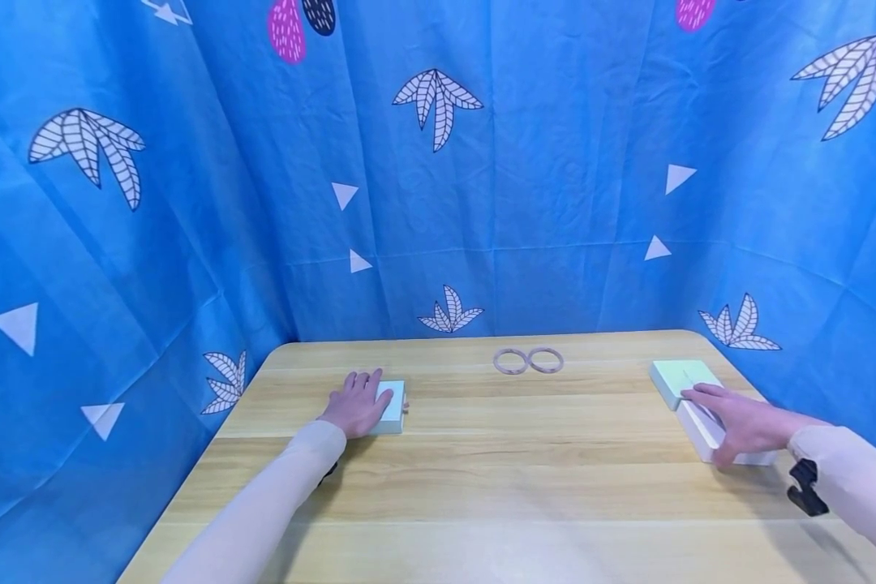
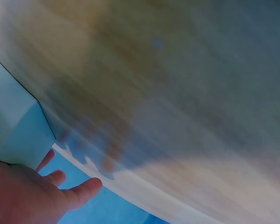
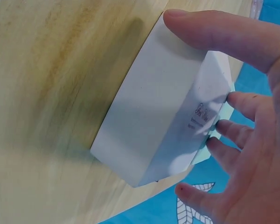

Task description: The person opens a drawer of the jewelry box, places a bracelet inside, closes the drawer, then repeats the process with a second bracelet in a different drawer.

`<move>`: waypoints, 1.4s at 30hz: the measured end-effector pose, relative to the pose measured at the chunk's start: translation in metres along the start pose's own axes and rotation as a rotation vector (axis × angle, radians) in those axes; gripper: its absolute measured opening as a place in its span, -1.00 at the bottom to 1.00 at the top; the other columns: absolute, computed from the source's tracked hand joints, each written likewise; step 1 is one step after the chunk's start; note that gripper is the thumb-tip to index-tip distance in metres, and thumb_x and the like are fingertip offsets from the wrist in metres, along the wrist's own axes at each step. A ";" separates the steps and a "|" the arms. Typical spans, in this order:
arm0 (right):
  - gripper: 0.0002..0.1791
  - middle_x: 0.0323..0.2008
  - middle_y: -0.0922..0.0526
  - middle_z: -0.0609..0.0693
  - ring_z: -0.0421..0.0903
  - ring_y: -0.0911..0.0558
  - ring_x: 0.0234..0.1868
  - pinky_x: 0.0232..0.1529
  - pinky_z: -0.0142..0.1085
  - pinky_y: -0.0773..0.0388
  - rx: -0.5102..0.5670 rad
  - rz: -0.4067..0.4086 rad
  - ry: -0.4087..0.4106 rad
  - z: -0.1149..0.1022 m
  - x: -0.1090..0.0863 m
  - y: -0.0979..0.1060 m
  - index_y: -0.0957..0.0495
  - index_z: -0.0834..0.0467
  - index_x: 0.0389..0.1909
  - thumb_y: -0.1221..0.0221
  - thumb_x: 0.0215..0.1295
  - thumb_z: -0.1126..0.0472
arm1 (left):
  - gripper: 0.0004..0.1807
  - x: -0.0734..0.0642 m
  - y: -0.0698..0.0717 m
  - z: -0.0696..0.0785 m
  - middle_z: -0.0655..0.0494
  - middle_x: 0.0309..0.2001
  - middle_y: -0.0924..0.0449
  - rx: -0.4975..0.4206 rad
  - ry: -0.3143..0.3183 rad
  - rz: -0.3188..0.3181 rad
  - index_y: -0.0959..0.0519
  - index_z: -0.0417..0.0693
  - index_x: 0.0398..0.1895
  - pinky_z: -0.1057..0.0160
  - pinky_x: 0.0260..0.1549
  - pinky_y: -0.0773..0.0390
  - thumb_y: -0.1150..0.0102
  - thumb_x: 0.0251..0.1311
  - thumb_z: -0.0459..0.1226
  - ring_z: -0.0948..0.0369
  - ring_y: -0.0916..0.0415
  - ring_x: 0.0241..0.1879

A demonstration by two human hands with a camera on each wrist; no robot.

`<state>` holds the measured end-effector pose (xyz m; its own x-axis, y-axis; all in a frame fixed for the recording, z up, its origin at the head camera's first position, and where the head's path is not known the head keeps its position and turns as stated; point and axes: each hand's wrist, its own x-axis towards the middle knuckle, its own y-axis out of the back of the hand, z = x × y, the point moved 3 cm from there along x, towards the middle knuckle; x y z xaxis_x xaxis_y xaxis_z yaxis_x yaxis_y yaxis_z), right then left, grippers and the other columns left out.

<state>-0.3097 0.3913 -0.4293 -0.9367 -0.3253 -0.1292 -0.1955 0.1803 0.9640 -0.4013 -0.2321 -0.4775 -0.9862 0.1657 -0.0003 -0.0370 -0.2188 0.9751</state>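
My left hand (image 1: pixel 356 404) rests at a pale mint box (image 1: pixel 392 415) on the table's left side. Its thumb lies over the box top, while the other fingers reach out fairly straight. In the left wrist view the pale box (image 2: pixel 18 112) stands beside the hand (image 2: pixel 32 196). On the right, my right hand (image 1: pixel 746 422) spans a white box (image 1: pixel 701 438), with the thumb against its near side and fingertips at its far edge. Small print shows on the white box (image 3: pixel 144 98) in the right wrist view. A light green box (image 1: pixel 675 377) lies directly behind it.
Two greyish rings (image 1: pixel 511 362) lie side by side near the back edge of the wooden table (image 1: pixel 496 470). Small pinkish bits (image 1: pixel 406 405) stick out at the mint box's right side. A blue patterned curtain (image 1: pixel 540 162) encloses the back and both sides.
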 end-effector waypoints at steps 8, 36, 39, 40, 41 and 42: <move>0.11 0.23 -0.40 0.46 0.34 -0.48 0.05 -0.17 0.32 -0.52 -0.104 0.083 0.036 -0.001 -0.006 0.003 -0.45 0.22 0.31 -0.62 -0.45 0.00 | -0.17 0.003 -0.003 -0.003 -0.19 0.53 -0.12 0.005 -0.010 0.008 0.02 -0.01 0.63 -0.49 0.30 -0.12 0.47 0.48 0.27 -0.20 0.09 0.55; 0.10 0.17 -0.49 0.37 0.36 -0.50 0.07 -0.19 0.42 -0.45 -0.160 0.089 0.032 0.001 -0.002 0.006 -0.52 0.16 0.25 -0.60 -0.56 -0.07 | -0.17 -0.001 -0.001 0.000 -0.20 0.52 -0.13 0.009 0.004 0.022 -0.01 -0.02 0.62 -0.49 0.30 -0.10 0.45 0.47 0.28 -0.23 0.09 0.54; 0.09 0.16 -0.50 0.36 0.34 -0.49 0.06 -0.19 0.42 -0.45 -0.163 0.087 0.029 0.001 -0.002 0.006 -0.53 0.15 0.23 -0.61 -0.55 -0.07 | -0.16 -0.002 -0.001 0.000 -0.21 0.52 -0.12 0.008 0.001 0.023 -0.01 -0.03 0.62 -0.50 0.30 -0.09 0.47 0.47 0.29 -0.23 0.09 0.54; 0.08 0.16 -0.50 0.35 0.33 -0.49 0.05 -0.19 0.41 -0.45 -0.167 0.090 0.028 0.002 -0.002 0.006 -0.54 0.15 0.22 -0.60 -0.55 -0.07 | -0.15 -0.002 -0.001 0.000 -0.21 0.52 -0.12 0.011 0.002 0.021 0.00 -0.02 0.62 -0.49 0.31 -0.09 0.48 0.47 0.29 -0.23 0.10 0.54; 0.07 0.15 -0.50 0.35 0.33 -0.49 0.05 -0.19 0.41 -0.45 -0.170 0.091 0.028 0.001 -0.002 0.006 -0.54 0.15 0.22 -0.60 -0.55 -0.08 | -0.15 -0.002 -0.001 0.000 -0.20 0.53 -0.11 0.016 0.005 0.017 0.01 -0.01 0.63 -0.48 0.32 -0.09 0.49 0.47 0.30 -0.22 0.10 0.55; 0.07 0.15 -0.51 0.35 0.32 -0.49 0.05 -0.19 0.40 -0.45 -0.173 0.092 0.028 0.001 -0.002 0.006 -0.55 0.15 0.21 -0.60 -0.55 -0.08 | -0.15 -0.001 -0.001 0.000 -0.20 0.53 -0.12 0.017 0.006 0.017 0.01 0.00 0.63 -0.48 0.32 -0.09 0.49 0.46 0.30 -0.22 0.10 0.55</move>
<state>-0.3098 0.3941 -0.4234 -0.9395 -0.3409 -0.0343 -0.0543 0.0492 0.9973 -0.4000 -0.2325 -0.4785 -0.9876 0.1561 0.0155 -0.0172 -0.2057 0.9785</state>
